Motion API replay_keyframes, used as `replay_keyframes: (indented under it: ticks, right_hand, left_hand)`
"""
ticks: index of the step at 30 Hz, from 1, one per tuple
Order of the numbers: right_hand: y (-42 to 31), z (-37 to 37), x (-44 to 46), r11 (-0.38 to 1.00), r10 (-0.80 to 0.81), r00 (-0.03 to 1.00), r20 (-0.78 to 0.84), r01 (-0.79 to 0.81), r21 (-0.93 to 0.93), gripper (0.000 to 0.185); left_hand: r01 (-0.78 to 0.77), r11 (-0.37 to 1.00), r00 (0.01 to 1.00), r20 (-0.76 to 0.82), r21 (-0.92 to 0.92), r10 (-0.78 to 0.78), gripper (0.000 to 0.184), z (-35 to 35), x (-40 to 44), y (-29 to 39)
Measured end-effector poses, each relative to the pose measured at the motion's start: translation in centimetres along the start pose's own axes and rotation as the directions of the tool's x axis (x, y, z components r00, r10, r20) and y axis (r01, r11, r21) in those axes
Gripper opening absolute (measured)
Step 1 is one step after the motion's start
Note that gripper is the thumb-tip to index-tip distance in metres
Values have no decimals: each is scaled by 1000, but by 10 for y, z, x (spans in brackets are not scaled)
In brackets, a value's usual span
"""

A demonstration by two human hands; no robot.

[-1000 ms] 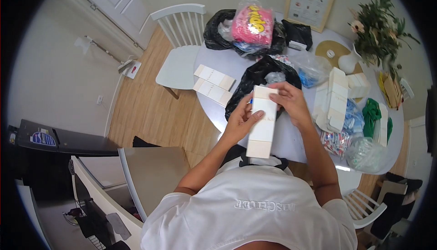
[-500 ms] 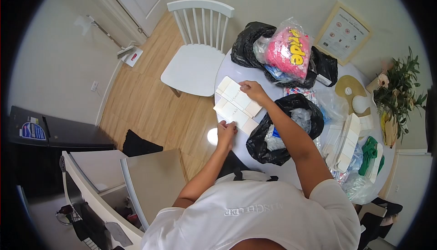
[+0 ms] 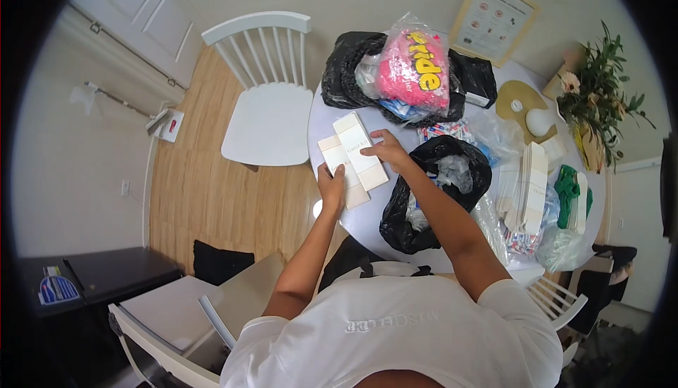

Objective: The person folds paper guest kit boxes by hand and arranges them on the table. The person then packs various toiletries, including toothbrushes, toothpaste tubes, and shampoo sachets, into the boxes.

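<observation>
Two flat, folded white cardboard boxes lie partly overlapped at the table's left edge. The lower flat box (image 3: 357, 197) is pinched at its left side by my left hand (image 3: 331, 187), thumb on top. Printed lettering that seems to read "Guest Kit" marks the upper flat box (image 3: 346, 128). My right hand (image 3: 390, 152) grips the right edge of that upper box, with the thumb over its face; the fingertips beneath are hidden. Just right of my right hand stands an open black plastic bag (image 3: 402, 229) with clear plastic packaging inside.
On the round white table (image 3: 367, 236) lie a pink "Pride" pack (image 3: 417, 70) in a black bag, a stack of flat boxes (image 3: 533, 183), green cloth (image 3: 566, 189) and clear plastic bags. A framed sign (image 3: 492, 17) and plant (image 3: 600, 105) stand behind. A white chair (image 3: 267, 123) adjoins the table's left.
The view has shifted, moving the table leftward in it. My left hand has closed on the lower box's left side. My right hand has slid down the upper box's right edge.
</observation>
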State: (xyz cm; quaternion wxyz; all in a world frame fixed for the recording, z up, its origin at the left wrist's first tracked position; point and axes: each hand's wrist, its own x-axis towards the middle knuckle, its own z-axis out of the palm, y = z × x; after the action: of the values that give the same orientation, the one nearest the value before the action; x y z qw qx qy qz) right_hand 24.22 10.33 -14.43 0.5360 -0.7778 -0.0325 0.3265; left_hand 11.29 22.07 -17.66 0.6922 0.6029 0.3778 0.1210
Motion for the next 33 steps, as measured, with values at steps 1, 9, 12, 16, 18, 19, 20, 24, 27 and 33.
replay_keyframes:
  ticks: [1, 9, 12, 16, 18, 19, 20, 24, 27, 33]
  right_hand:
    - [-1, -2, 2, 991, 30, 997, 70, -39, 131, 51]
    - [-4, 0, -9, 909, -61, 988, 141, -4, 417, 42]
    - [12, 26, -12, 889, -123, 992, 19, 101, 447, 38]
    - [24, 49, -8, 955, -161, 986, -35, 165, 245, 40]
    - [21, 55, -16, 933, -180, 981, -75, 146, -329, 47]
    - [13, 53, -27, 868, -186, 974, -127, 103, -486, 61]
    - [11, 54, -31, 870, -185, 974, -132, 100, -482, 61]
    - [14, 55, -32, 948, -262, 963, -66, 243, -206, 66]
    - [11, 58, -27, 943, -263, 965, -8, 255, -213, 63]
    - [22, 69, -12, 910, -303, 952, -45, 275, -312, 57]
  left_hand:
    - [-48, 995, 999, -23, -84, 46, 33, 2, 0, -1]
    - [-120, 904, 988, -37, 410, 148, 41, 6, 47, -29]
    - [-318, 720, 817, -207, 617, 538, 44, 7, 38, 23]
    - [-392, 825, 907, 21, 407, 420, 48, -4, 70, 44]
    - [-423, 870, 904, 184, 252, 386, 48, -6, 85, 45]
    - [-427, 888, 888, 266, 169, 376, 48, -6, 91, 46]
    - [-420, 904, 863, 347, 86, 368, 49, -5, 94, 45]
    - [-473, 876, 842, 339, 91, 419, 46, 6, 81, 40]
    - [-574, 809, 804, 272, 125, 528, 49, 10, 80, 32]
    - [-513, 845, 853, 194, 148, 484, 41, 11, 82, 30]
